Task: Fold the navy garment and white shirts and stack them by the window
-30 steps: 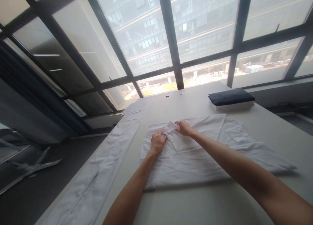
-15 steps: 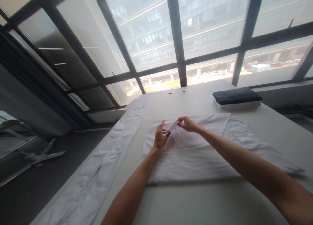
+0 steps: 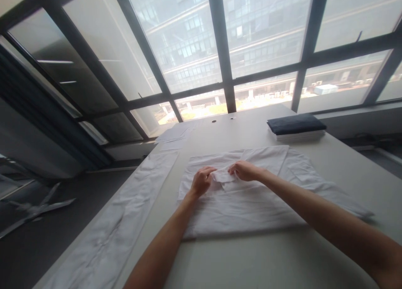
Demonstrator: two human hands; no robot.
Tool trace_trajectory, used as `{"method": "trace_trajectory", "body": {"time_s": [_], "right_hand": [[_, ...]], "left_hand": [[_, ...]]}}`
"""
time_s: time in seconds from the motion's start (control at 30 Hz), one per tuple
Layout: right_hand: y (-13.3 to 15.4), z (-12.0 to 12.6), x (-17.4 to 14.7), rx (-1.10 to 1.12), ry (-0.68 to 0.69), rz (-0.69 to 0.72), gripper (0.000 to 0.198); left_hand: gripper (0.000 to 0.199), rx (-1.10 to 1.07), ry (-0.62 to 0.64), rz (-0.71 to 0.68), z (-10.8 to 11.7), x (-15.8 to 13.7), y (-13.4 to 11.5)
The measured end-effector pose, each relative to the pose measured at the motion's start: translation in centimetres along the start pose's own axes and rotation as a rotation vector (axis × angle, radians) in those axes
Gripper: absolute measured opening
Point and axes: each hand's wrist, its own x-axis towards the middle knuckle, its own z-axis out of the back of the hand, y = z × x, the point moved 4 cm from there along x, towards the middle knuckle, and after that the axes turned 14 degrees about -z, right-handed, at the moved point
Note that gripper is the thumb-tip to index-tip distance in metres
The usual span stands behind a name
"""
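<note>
We have both bare hands over a broad, flat-folded piece of wrinkled white fabric [image 3: 251,209], which lies on the smooth white tabletop [image 3: 238,262] directly in front of us. Our left hand [image 3: 202,180] pinches the left end of a small white fabric flap [image 3: 223,175] between thumb and fingers, in a narrow grip, and our right hand [image 3: 245,171] holds the flap's right end, fingertips bunched closely on it. The flap spans the short gap between the hands, near the far left part of the folded fabric. To our left, apart from that fabric, a long strip of creased white cloth [image 3: 125,211] runs along the table's edge, with thin white paper sheets [image 3: 174,134] beyond its far end. Farther off to the right, a folded dark navy cloth [image 3: 295,123] sits on a low, flat white stack [image 3: 298,135]. Behind the table, we face tall glass windows in dark frames [image 3: 228,63].
</note>
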Motion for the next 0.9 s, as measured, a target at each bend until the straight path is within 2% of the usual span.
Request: {"method": "trace_trajectory", "body": {"time_s": [0.07,0.1,0.17,0.27,0.33,0.5,0.6,0.77,0.83,0.9], "right_hand": [[0.5,-0.1,-0.1,-0.008,-0.041,0.007,0.038],[0.8,-0.2,-0.2,-0.01,-0.062,0.028,0.04],[1.2,-0.9,-0.2,-0.054,-0.066,0.046,0.045],[0.8,-2.4,-0.4,-0.16,0.053,0.02,0.057],[0.2,-3.0,-0.6,-0.203,0.109,-0.004,0.062],[-1.0,-2.6,-0.9,-0.262,0.113,-0.082,0.069],[-1.1,-2.6,-0.9,-0.285,0.127,-0.099,0.071],[-0.9,-2.2,-0.7,-0.23,0.133,-0.093,0.069],[-1.8,-0.7,-0.5,-0.18,0.077,-0.106,0.064],[-3.9,1.6,-0.3,-0.169,-0.016,-0.191,0.056]], "left_hand": [[0.045,0.039,-0.034,0.028,-0.3,0.1,-0.1],[0.047,0.056,0.019,0.024,-0.8,0.1,-0.1],[0.053,0.087,0.215,0.008,-2.2,-0.2,-0.3],[0.062,0.126,0.456,0.015,-3.3,-0.9,-0.4],[0.067,0.134,0.528,0.048,-3.1,-1.2,-0.5],[0.079,0.099,0.649,0.18,-2.0,-1.6,-0.2],[0.083,0.098,0.674,0.217,-1.9,-2.0,0.0],[0.082,0.071,0.625,0.21,-2.2,-2.4,1.1],[0.079,0.027,0.578,0.207,-1.5,-2.3,2.2],[0.075,0.025,0.46,0.219,0.0,-2.0,3.9]]}}
